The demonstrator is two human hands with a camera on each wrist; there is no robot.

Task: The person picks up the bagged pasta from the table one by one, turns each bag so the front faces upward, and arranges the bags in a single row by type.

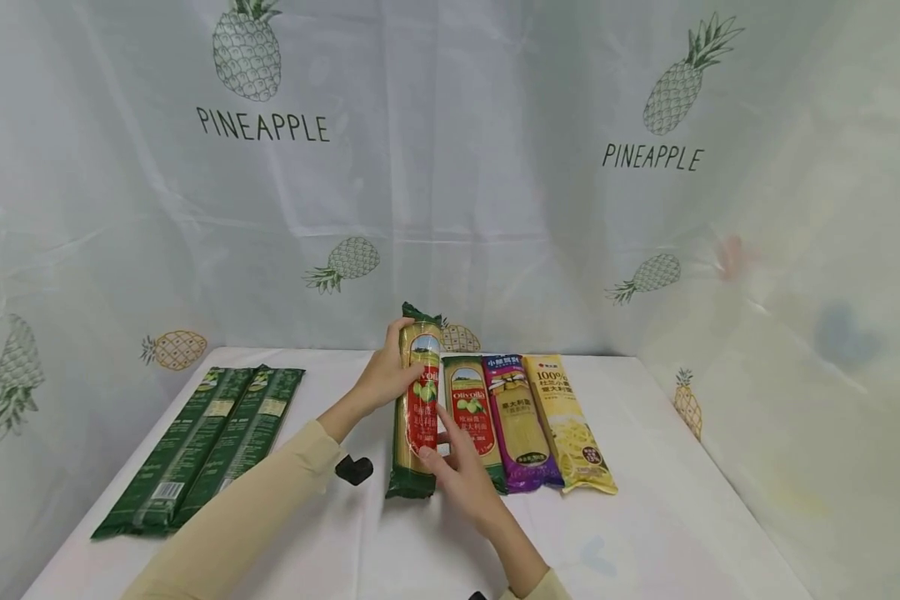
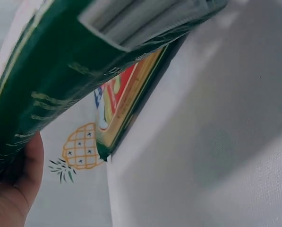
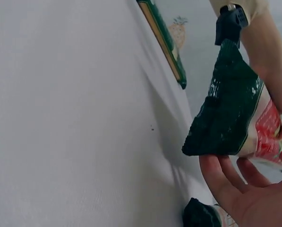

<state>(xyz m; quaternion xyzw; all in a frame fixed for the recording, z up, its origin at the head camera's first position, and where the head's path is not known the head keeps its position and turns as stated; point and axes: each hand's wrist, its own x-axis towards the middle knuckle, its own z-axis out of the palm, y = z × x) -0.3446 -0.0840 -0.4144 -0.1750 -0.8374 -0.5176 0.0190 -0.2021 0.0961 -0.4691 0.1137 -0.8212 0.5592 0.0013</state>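
Observation:
Both hands hold a green-ended spaghetti packet [image 1: 420, 412] with a red label, raised over the middle of the table. My left hand [image 1: 385, 373] grips its upper part, thumb across the front. Lower down, my right hand [image 1: 461, 471] holds it from the right side, thumb on the front and fingers behind. In the left wrist view the packet's green back [image 2: 51, 80] fills the upper left. From the right wrist camera, its green bottom end [image 3: 226, 109] hangs above the tabletop. A matching spaghetti packet [image 1: 471, 408] lies just right of the held one.
Right of the matching packet lie a purple pasta packet [image 1: 521, 425] and a yellow one [image 1: 570, 425], side by side. Two green packets [image 1: 228, 442] lie back side up at the left. A pineapple-print curtain [image 1: 465, 183] hangs behind the white-covered table [image 1: 645, 533].

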